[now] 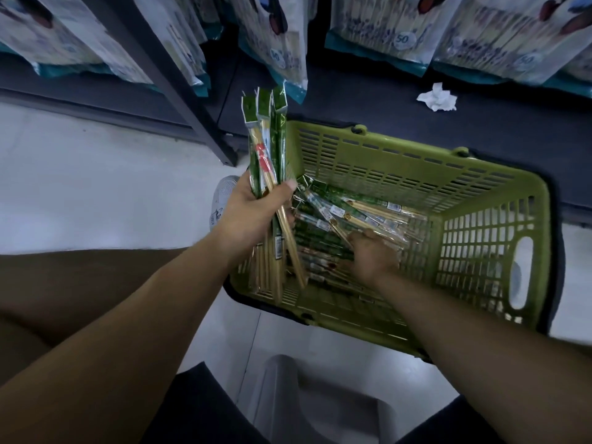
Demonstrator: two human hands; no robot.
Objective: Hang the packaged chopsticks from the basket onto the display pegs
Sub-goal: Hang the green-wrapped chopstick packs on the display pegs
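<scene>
Over basket (416, 174): L hand (253, 213) grips chopstick packs (267, 145); R hand (373, 254) fingers curled on loose packs (346, 213).

We see a crumpled white tissue (436, 97) on the dark lower shelf (368, 91), well up and right of the hands. Big pale bags marked 50 (378, 24) hang above the shelf, far beyond both hands. A dark shelf upright (179, 81) slants down up-left of the left hand. A grey-white shoe (222, 197) sits just left of the left hand on the pale floor (96, 187). A grey plastic stool (307, 402) shows below, between the forearms.
</scene>
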